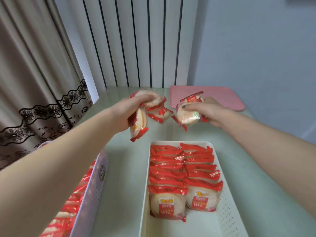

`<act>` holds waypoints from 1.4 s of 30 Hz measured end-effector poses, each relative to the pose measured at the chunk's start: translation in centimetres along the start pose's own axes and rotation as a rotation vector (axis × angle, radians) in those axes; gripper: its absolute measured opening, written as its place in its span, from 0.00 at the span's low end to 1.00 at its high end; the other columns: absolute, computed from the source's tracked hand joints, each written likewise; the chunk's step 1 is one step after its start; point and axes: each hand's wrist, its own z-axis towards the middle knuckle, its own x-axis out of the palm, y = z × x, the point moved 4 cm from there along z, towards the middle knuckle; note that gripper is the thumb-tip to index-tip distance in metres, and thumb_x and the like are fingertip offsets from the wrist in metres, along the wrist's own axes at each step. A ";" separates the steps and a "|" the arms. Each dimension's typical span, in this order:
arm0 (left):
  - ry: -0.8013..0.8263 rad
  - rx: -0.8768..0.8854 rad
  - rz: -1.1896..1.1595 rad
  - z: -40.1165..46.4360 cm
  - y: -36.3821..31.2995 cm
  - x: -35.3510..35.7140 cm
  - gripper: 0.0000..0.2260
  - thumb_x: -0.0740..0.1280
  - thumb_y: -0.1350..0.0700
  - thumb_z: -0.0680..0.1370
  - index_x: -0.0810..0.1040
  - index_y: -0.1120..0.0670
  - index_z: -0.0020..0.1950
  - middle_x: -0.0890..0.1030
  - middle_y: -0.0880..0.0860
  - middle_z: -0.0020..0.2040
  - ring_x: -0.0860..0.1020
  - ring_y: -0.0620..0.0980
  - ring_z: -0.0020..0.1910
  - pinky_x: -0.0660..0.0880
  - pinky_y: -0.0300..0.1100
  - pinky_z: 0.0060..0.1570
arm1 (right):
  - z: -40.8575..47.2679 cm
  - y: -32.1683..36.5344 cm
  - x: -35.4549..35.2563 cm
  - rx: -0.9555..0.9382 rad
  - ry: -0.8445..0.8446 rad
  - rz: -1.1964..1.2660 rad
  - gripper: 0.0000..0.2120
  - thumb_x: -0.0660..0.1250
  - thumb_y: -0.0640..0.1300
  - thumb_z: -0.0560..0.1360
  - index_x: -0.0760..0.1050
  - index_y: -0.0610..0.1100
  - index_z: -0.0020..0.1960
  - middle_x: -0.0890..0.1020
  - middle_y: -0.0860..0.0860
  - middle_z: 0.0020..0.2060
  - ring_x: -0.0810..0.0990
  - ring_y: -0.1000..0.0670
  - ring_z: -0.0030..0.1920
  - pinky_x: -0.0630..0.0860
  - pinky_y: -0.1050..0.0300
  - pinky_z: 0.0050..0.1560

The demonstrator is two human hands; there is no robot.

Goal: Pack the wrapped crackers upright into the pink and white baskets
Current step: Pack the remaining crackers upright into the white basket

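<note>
- A person's two bare forearms reach forward over a pale green desk [123, 177], seen from a head-worn camera looking down.
- The left hand [126, 110] is curled round wrapped crackers [138, 124]: one packet hangs edge-down below the palm, and at least one more is bunched above the fingers.
- The right hand [205, 112] grips another wrapped cracker [187, 115] against its fingers, with a second packet showing just behind it.
- A few loose packets [159, 113] lie on the desk between the two hands.
- Below and between the hands, nearer the person, stands the white basket [227, 211], holding two rows of packets on edge. A bare stretch remains at its near end.
- Under the left forearm sits the pink basket [95, 189], also filled with upright packets.
- Beyond the right hand lies a flat pink tray or lid [222, 98].
- The packets look light, with round crackers inside that would likely snap if squeezed. The film looks slick and crinkly, so a hold across the flat faces or by the red crimped ends [136, 135] seems safest.
- Blur makes it hard to count how many packets each hand holds.
- The left forearm hides much of the pink basket, and the frame edge cuts off the near ends of both baskets.
</note>
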 end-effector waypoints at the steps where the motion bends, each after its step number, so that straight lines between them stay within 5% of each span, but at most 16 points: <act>1: 0.049 0.023 0.024 -1.5 -0.8 0.8 0.13 0.72 0.50 0.77 0.81 0.56 0.57 0.82 0.50 0.36 0.78 0.44 0.30 0.74 0.34 0.30 | -1.0 0.8 -0.9 0.010 0.012 0.074 0.28 0.80 0.47 0.64 0.79 0.41 0.61 0.86 0.44 0.50 0.86 0.45 0.48 0.81 0.56 0.39; 4: 0.210 0.081 0.186 -7.3 -2.2 2.7 0.07 0.72 0.49 0.76 0.81 0.52 0.47 0.78 0.46 0.32 0.74 0.43 0.31 0.70 0.35 0.31 | -6.5 2.9 -3.3 0.023 0.155 0.168 0.19 0.72 0.47 0.75 0.79 0.46 0.64 0.85 0.47 0.56 0.84 0.47 0.56 0.80 0.54 0.47; 7: 0.408 0.089 0.316 -11.6 -1.3 3.3 0.17 0.77 0.46 0.69 0.83 0.52 0.52 0.79 0.56 0.44 0.75 0.50 0.43 0.72 0.39 0.39 | -12.9 3.8 -4.3 0.028 0.359 0.132 0.13 0.68 0.46 0.77 0.81 0.47 0.61 0.86 0.47 0.54 0.85 0.50 0.51 0.80 0.54 0.49; 9: 0.550 0.037 0.434 -13.9 0.1 3.5 0.23 0.76 0.48 0.69 0.82 0.57 0.60 0.83 0.61 0.55 0.80 0.56 0.54 0.75 0.48 0.54 | -16.8 3.6 -3.9 0.048 0.472 0.036 0.09 0.69 0.43 0.75 0.81 0.44 0.54 0.85 0.46 0.48 0.84 0.50 0.44 0.82 0.57 0.43; 11: 0.659 0.034 0.653 -16.2 1.0 4.3 0.16 0.74 0.54 0.73 0.82 0.56 0.60 0.85 0.55 0.57 0.82 0.55 0.59 0.76 0.49 0.61 | -20.2 2.9 -3.1 0.083 0.552 -0.109 0.07 0.71 0.42 0.74 0.82 0.43 0.52 0.85 0.45 0.46 0.83 0.50 0.42 0.81 0.59 0.40; 13: 0.679 0.033 0.871 -17.6 1.5 5.2 0.14 0.75 0.55 0.72 0.83 0.54 0.57 0.87 0.49 0.53 0.84 0.49 0.54 0.79 0.43 0.57 | -22.6 2.4 -2.1 0.099 0.600 -0.252 0.07 0.72 0.41 0.76 0.80 0.41 0.54 0.84 0.45 0.44 0.83 0.51 0.41 0.77 0.62 0.36; 16: 0.674 0.031 1.238 -18.6 1.9 6.4 0.27 0.77 0.42 0.61 0.82 0.49 0.58 0.87 0.46 0.51 0.84 0.45 0.51 0.80 0.47 0.58 | -24.8 1.9 -0.4 0.054 0.622 -0.470 0.19 0.73 0.44 0.75 0.75 0.36 0.62 0.82 0.43 0.49 0.81 0.44 0.47 0.72 0.53 0.43; 19: 0.646 -0.004 1.460 -19.2 2.5 7.6 0.28 0.78 0.39 0.65 0.79 0.49 0.60 0.84 0.47 0.53 0.82 0.48 0.52 0.80 0.46 0.55 | -25.6 1.4 1.1 0.007 0.545 -0.720 0.30 0.76 0.53 0.67 0.71 0.46 0.65 0.83 0.46 0.54 0.84 0.43 0.54 0.80 0.51 0.49; 23: 0.564 0.027 1.638 -19.3 3.4 8.7 0.23 0.72 0.38 0.73 0.79 0.52 0.59 0.83 0.50 0.54 0.80 0.51 0.52 0.74 0.37 0.39 | -26.5 1.3 3.0 -0.093 0.473 -1.240 0.33 0.72 0.60 0.70 0.64 0.45 0.66 0.77 0.50 0.47 0.80 0.46 0.48 0.79 0.55 0.44; 29: 0.499 -0.048 1.525 -18.5 3.8 7.7 0.18 0.68 0.37 0.76 0.80 0.50 0.55 0.82 0.49 0.51 0.80 0.49 0.49 0.74 0.42 0.44 | -27.0 0.5 3.9 -0.132 0.471 -1.503 0.43 0.66 0.69 0.70 0.58 0.46 0.75 0.68 0.43 0.68 0.65 0.40 0.71 0.70 0.47 0.68; 33: 0.265 -0.029 1.040 -16.7 2.8 5.9 0.11 0.65 0.47 0.78 0.79 0.53 0.52 0.83 0.52 0.47 0.81 0.52 0.45 0.78 0.46 0.52 | -27.0 1.5 3.2 -0.178 0.572 -1.335 0.38 0.66 0.67 0.73 0.62 0.50 0.76 0.70 0.49 0.67 0.69 0.45 0.69 0.69 0.49 0.69; 37: 0.196 -0.113 0.414 -16.9 2.9 6.2 0.07 0.60 0.57 0.69 0.73 0.57 0.45 0.77 0.56 0.35 0.74 0.56 0.39 0.73 0.50 0.49 | -26.1 3.1 2.2 -0.277 0.420 -0.924 0.20 0.71 0.49 0.75 0.74 0.51 0.66 0.82 0.53 0.56 0.81 0.49 0.56 0.77 0.48 0.61; 42: 0.155 -0.015 0.268 -17.5 2.4 7.1 0.19 0.58 0.63 0.55 0.68 0.57 0.46 0.67 0.57 0.43 0.66 0.56 0.43 0.66 0.49 0.45 | -25.3 2.4 1.4 -0.054 0.490 -0.252 0.20 0.70 0.47 0.78 0.70 0.53 0.68 0.86 0.45 0.53 0.85 0.49 0.55 0.79 0.51 0.62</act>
